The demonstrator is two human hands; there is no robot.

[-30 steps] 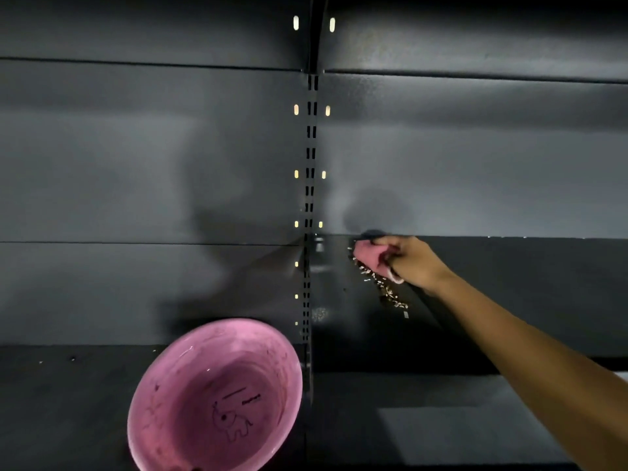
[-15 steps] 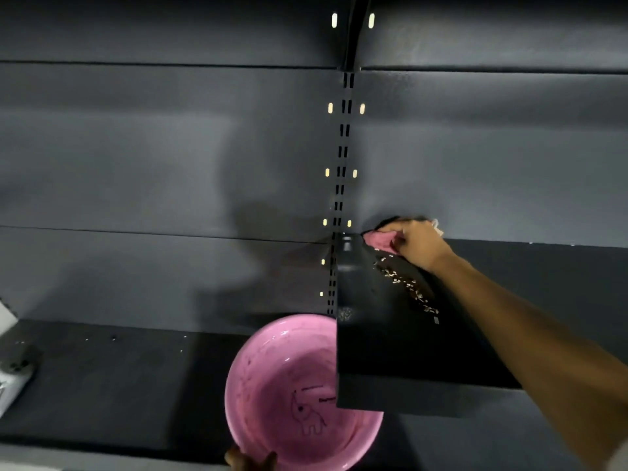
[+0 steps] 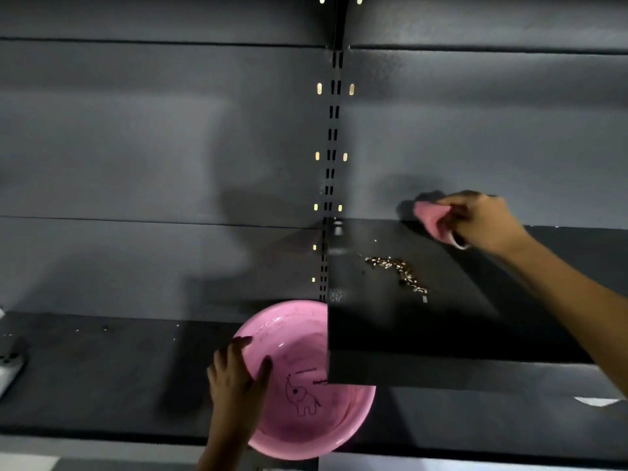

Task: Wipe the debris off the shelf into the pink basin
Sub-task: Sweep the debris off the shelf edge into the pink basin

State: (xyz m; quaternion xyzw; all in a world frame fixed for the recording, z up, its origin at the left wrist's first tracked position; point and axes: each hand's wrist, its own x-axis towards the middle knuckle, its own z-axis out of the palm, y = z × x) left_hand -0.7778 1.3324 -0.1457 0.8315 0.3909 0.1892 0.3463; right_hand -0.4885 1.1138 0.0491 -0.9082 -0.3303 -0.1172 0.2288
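Observation:
A dark shelf [image 3: 373, 328] juts out at centre right. On it lies a curved line of pale and brown debris [image 3: 399, 271]. My right hand [image 3: 482, 220] grips a pink cloth [image 3: 431, 217] at the back of that shelf, against the wall, right of and behind the debris. The pink basin [image 3: 306, 416], with an elephant drawing inside, is held by its left rim in my left hand [image 3: 238, 372]. The basin sits below the shelf's left front corner, partly tucked under it.
A lower dark shelf [image 3: 102, 362] runs along the left with a few small specks on it. A slotted upright post [image 3: 331, 158] divides the grey back panels. A white object [image 3: 10, 368] sits at the far left edge.
My right hand with the cloth has moved right along the back of the shelf, away from the debris. My left hand has come further into view on the basin's rim.

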